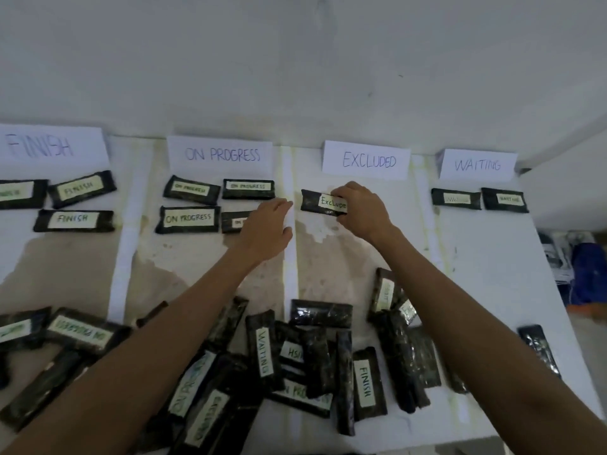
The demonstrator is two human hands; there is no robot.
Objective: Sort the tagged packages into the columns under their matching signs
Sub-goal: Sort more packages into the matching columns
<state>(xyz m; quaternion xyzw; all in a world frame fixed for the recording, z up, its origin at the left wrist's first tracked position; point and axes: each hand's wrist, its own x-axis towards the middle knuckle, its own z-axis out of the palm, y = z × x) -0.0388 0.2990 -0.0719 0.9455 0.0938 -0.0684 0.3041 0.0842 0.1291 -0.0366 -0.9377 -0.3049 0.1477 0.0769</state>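
Note:
Four paper signs stand along the back wall: FINISH (49,144), ON PROGRESS (220,154), EXCLUDED (366,159) and WAITING (478,164). My right hand (359,205) grips the right end of a black package tagged EXCLUDED (317,202), which lies flat just under the EXCLUDED sign. My left hand (267,226) rests palm down over the right end of an ON PROGRESS package (234,221), fingers together, holding nothing that I can see. A heap of unsorted black packages (312,359) lies along the near edge.
Three packages (74,220) lie under FINISH, several packages (187,219) under ON PROGRESS, and two packages (479,199) under WAITING. White tape strips (290,257) divide the columns. The table's right edge (565,307) drops to a floor with blue clutter (588,274).

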